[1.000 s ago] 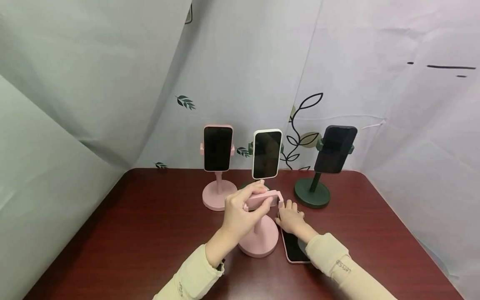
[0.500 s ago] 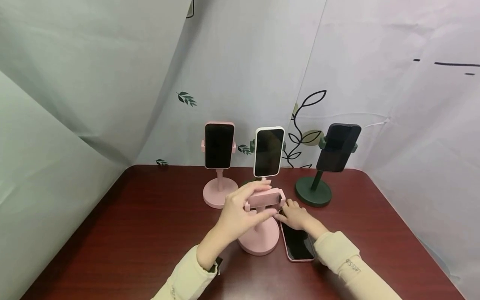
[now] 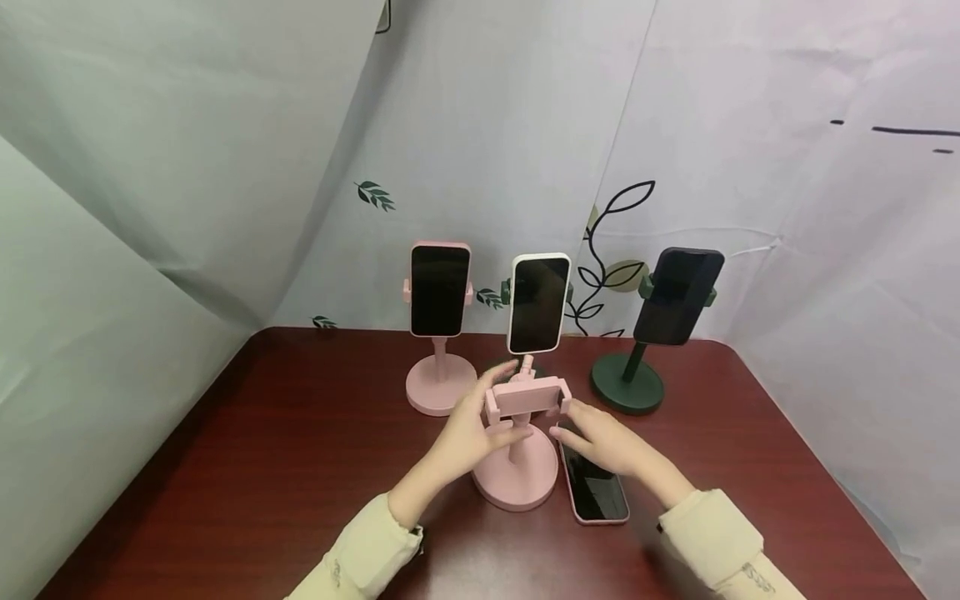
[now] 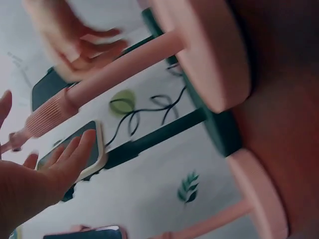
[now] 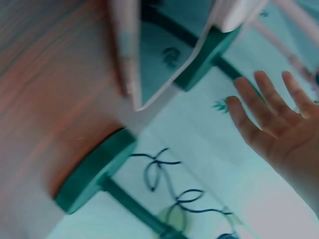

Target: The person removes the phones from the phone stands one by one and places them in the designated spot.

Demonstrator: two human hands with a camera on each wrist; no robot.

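Note:
In the head view a pink phone stand (image 3: pixel 510 479) stands in front, its bare clamp (image 3: pixel 528 398) facing me. My left hand (image 3: pixel 461 437) is around the clamp's left side, with fingers behind and thumb in front. The left wrist view shows the fingers (image 4: pixel 75 154) loosely extended beside the stand's ribbed neck (image 4: pixel 52 114). My right hand (image 3: pixel 615 442) hovers at the clamp's right end, fingers straight in the right wrist view and holding nothing. Below it a pink-edged phone (image 3: pixel 596 493) lies screen up on the table, its far end partly hidden by the hand.
Behind stand a pink stand (image 3: pixel 440 387) with a pink-edged phone (image 3: pixel 439 292), a green stand mostly hidden behind a white-edged phone (image 3: pixel 538 304), and a green stand (image 3: pixel 627 387) with a dark phone (image 3: pixel 678 296). The red-brown table (image 3: pixel 300 467) meets a patterned cloth wall.
My right hand has come up from the lying phone to the clamp's right side. The clamp has turned to face me, and my left hand's grip on it has loosened.

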